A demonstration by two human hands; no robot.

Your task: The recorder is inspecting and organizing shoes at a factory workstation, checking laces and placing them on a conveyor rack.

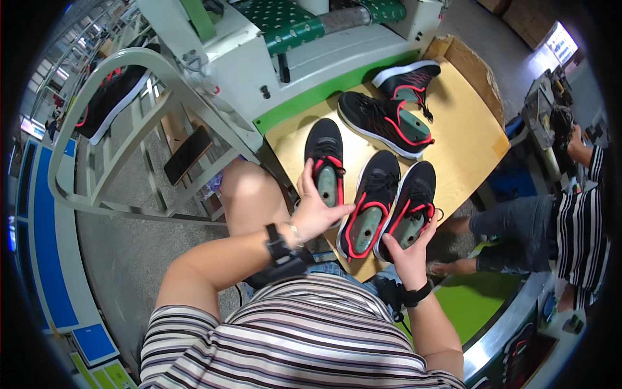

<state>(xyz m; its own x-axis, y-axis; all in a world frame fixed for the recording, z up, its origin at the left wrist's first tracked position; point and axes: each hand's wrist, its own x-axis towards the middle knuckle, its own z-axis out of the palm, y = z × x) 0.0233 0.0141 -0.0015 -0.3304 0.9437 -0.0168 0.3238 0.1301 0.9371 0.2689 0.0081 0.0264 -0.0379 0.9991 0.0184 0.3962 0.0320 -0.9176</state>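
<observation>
My left hand (315,211) grips the heel end of a black sneaker (322,137) with red collar trim; its thumb reaches across toward the middle sneaker (383,170). On the right, the heel of another matching sneaker (420,178) sits between the thumb and fingers of my right hand (409,254). All three point away from me, side by side, and green shoe lasts (366,230) fill their openings. The middle and right sneakers lie close together. A gap separates the left one from the middle one at the toes.
Two more black sneakers (382,120) lie farther back on the wooden board (463,152), beside a cardboard box edge (483,71). A machine with a green roller (291,29) stands behind. At left, a metal rack (61,162) holds a sneaker (113,97) and a phone (188,155). A co-worker's striped shirt (580,227) shows at right.
</observation>
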